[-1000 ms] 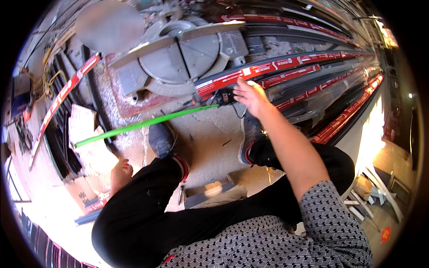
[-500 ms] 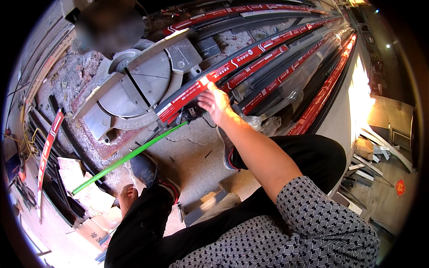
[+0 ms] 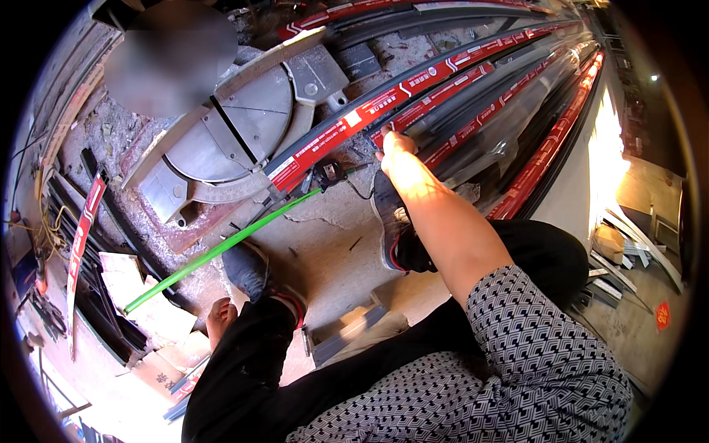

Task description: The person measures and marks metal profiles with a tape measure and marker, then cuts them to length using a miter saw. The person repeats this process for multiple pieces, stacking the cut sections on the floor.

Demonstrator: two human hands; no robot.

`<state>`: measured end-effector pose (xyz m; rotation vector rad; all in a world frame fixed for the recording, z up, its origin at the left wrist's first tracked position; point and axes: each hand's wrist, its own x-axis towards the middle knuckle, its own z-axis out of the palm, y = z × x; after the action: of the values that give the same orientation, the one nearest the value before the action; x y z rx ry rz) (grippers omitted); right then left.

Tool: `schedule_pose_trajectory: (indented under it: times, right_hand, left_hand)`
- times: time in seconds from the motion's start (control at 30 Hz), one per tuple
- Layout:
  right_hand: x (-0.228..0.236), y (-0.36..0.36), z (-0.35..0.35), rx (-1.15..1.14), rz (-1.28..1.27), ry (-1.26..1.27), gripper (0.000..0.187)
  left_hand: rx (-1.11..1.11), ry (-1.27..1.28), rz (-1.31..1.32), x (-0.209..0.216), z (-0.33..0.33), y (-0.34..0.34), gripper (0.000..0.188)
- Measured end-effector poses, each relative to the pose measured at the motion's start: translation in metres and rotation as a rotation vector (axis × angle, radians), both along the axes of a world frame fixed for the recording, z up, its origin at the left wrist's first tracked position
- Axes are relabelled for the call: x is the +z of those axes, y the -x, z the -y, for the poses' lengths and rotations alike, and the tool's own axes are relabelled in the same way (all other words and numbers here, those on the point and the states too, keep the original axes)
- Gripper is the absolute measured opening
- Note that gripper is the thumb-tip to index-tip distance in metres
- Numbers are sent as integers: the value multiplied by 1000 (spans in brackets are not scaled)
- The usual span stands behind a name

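Note:
My right hand [image 3: 396, 145] reaches forward, its fingers curled around the near end of a long dark profile with red film [image 3: 428, 107]. Beside it, closer to the saw, another red-filmed profile [image 3: 354, 118] has its near end at the edge of the round saw table [image 3: 244, 136]. A black tape measure [image 3: 330, 173] lies on the floor just below the right hand. From it a bright green blade [image 3: 221, 247] stretches out toward the lower left. My left hand [image 3: 220, 317] hangs beside my left shin, fingers curled in, with nothing visible in them.
The mitre saw's blurred round upper part [image 3: 170, 59] stands over the table. Pale shavings [image 3: 111, 136] cover the floor around it. Offcuts [image 3: 85, 236] and cardboard [image 3: 133, 288] lie on the left. Clear plastic wrap [image 3: 487, 159] covers profiles on the right.
My right hand has moved right from above the profile at the saw to the neighbouring one, and its spread fingers have curled. The view has shifted slightly.

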<state>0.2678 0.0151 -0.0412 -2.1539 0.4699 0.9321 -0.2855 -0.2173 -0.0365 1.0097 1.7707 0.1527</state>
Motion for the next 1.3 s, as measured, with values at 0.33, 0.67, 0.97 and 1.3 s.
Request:
schedule_pose_trajectory:
  times: [0.33,0.67,0.97,1.3]
  right_hand:
    - [-31,-24,19,137,9,-125,20]
    - [-35,-29,16,120,-108,-257,28]
    - [-51,-28,-2,38,-92,-97,49]
    - [-31,-39,42,29,-278,-367,25]
  left_hand:
    - [-49,3,-37,16,-16,-15,29]
    - [-7,-53,7,42,-50,-41,35]
    - [-11,-90,-30,17,-24,-22,29]
    - [-56,-86,-54,39,-41,-27,35]
